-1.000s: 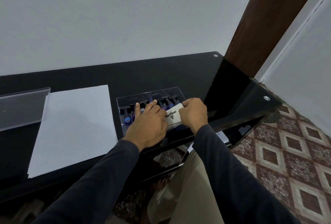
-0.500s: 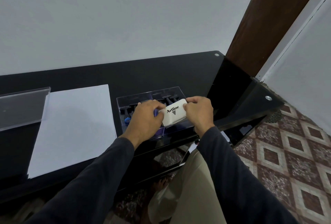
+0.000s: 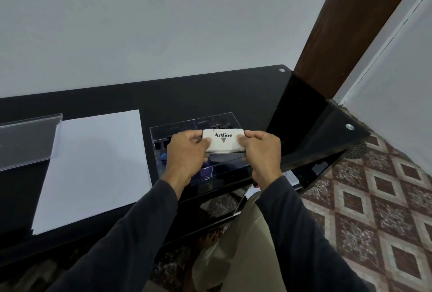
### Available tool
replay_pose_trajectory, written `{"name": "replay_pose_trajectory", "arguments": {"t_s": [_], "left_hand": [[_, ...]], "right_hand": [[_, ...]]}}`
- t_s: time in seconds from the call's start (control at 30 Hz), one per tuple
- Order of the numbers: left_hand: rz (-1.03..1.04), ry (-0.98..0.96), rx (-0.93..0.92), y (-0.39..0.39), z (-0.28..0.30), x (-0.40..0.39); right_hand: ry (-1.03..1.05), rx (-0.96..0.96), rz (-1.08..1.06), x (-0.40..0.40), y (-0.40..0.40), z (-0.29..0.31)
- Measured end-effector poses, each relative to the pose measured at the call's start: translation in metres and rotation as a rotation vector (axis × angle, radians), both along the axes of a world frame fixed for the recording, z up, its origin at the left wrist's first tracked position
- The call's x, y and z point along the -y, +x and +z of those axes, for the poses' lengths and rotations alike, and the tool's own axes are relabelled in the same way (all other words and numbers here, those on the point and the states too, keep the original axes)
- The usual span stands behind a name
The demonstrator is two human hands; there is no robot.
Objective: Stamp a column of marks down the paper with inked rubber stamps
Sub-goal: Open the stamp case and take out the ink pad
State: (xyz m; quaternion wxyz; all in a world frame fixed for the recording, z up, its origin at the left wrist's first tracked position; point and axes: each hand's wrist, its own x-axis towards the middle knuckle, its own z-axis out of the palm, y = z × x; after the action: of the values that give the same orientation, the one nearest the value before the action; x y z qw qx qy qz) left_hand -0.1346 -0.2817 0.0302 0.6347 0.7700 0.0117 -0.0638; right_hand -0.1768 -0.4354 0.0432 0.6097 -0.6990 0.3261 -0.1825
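Our left hand (image 3: 187,154) and right hand (image 3: 261,151) pinching the white ink pad case (image 3: 223,141) at both ends, above our clear stamp box (image 3: 194,123), paper (image 3: 93,163) to its left

plain pale grey wall (image 3: 140,23) fills the upper half, evenly lit, no marks on it. below it runs a glossy black table (image 3: 210,95), its glass top catching dull reflections, with round metal studs (image 3: 282,70) at the far corner and the right corner. a dark brown wooden post (image 3: 350,23) rises at a slant on the right, touching the table's far corner. beside it a white door or panel (image 3: 402,69). lower right, floor tiles (image 3: 385,210) in maroon and cream diamond pattern, speckled, running under the table.
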Motion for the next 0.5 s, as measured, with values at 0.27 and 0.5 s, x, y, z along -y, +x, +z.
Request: {"name": "replay_pose_trajectory", "arguments": {"t_s": [0.27, 0.5], "left_hand": [[0.070, -0.040, -0.016, 0.006, 0.006, -0.020], [0.171, -0.060, 0.000, 0.007, 0.013, -0.070]], "right_hand": [[0.105, 0.042, 0.047, -0.021, 0.004, 0.004], [0.141, 0.061, 0.170, -0.069, 0.020, 0.010]]}}
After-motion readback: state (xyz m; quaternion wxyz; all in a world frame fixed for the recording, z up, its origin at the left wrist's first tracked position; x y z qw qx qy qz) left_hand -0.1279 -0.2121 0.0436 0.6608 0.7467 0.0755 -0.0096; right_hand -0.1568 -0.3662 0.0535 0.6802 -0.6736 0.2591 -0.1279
